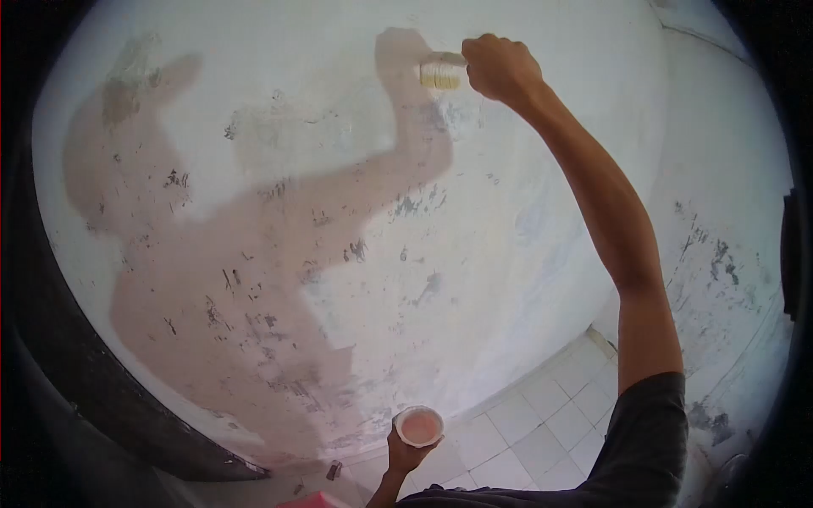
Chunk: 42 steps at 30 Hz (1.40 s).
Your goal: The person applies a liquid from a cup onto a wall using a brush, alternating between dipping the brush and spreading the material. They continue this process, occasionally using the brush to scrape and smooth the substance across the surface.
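Note:
My right hand is raised high with its fingers closed round the handle of a wide paintbrush. The brush's pale yellow bristles lie against the upper part of the white wall. Low in the view, my left hand grips a small round tub from its left side. Pinkish liquid shows inside the tub, below its whitish rim. Dark scuffs and bare patches mark the wall around and beneath the brush.
My body's shadow falls across the left half of the wall. A second scuffed wall stands at the right. Square tiles cover the floor. A dark edge curves along the left, and a pink object shows at the bottom.

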### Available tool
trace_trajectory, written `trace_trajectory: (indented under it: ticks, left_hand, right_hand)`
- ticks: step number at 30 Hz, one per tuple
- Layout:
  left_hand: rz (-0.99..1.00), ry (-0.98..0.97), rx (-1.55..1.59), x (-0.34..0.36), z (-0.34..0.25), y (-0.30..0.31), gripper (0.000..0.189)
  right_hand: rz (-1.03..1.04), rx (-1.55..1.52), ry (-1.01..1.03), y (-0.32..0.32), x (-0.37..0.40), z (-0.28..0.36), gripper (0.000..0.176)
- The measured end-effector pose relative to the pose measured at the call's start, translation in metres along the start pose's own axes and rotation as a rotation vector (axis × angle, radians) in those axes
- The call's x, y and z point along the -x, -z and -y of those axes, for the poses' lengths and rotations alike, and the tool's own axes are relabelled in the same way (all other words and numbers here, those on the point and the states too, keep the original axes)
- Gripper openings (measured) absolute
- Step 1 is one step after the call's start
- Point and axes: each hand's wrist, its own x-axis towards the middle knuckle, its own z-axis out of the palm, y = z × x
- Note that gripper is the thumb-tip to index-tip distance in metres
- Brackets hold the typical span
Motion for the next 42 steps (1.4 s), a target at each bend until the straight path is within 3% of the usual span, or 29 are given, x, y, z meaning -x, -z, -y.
trace_trajectory:
  ticks: [2,4,8,17,19,23,26,28,29,32,35,37,39,42]
  left_hand:
    - [0.019,0.005,0.003,-0.002,-0.006,0.005,0.083]
    - [0.044,0.011,0.004,-0.001,-0.012,0.012,0.083]
    - [0.071,-0.035,0.057,-0.004,-0.015,0.026,0.081]
    - [0.017,0.031,0.025,0.0,-0.024,0.076,0.081]
    - [0.009,0.036,0.013,-0.001,-0.026,0.081,0.081]
    - [-0.045,-0.027,0.016,0.004,-0.027,0.089,0.077]
    - [-0.044,-0.037,0.024,0.01,-0.017,0.094,0.077]
    - [-0.016,-0.019,0.03,0.012,-0.023,0.101,0.078]
    - [0.007,-0.004,0.038,0.011,-0.025,0.102,0.079]
    - [-0.019,0.022,0.006,0.011,-0.024,0.108,0.079]
    - [0.0,-0.03,0.099,0.011,0.005,0.112,0.077]
    - [-0.01,-0.049,0.031,0.004,-0.019,0.119,0.071]
    - [-0.005,-0.079,0.09,0.001,-0.007,0.123,0.08]
    - [-0.015,-0.079,-0.022,-0.002,-0.041,0.138,0.08]
  right_hand:
    - [0.006,0.034,0.008,0.007,-0.015,-0.002,0.016]
    - [-0.128,0.04,-0.018,0.011,-0.032,-0.006,0.016]
    - [-0.116,-0.024,-0.213,0.01,-0.079,-0.025,0.021]
    - [-0.275,-0.026,-0.277,0.028,-0.068,-0.015,0.025]
    - [-0.029,0.084,-0.195,0.03,-0.065,-0.005,0.025]
    - [0.092,0.049,0.012,0.013,-0.03,0.017,0.019]
    - [0.25,-0.024,-0.001,0.018,0.006,0.029,0.017]
    - [0.233,-0.08,0.142,0.011,0.034,0.025,0.015]
    - [0.212,-0.152,0.118,0.009,0.051,0.027,0.015]
    - [0.531,-0.213,0.131,0.014,0.089,0.041,0.017]
    - [0.642,-0.538,0.195,0.011,0.136,0.064,0.014]
    - [0.76,-0.686,0.236,0.009,0.164,0.089,0.013]
    - [0.726,-0.962,0.392,0.007,0.191,0.116,0.017]
    - [0.886,-1.169,0.449,0.01,0.223,0.15,0.017]
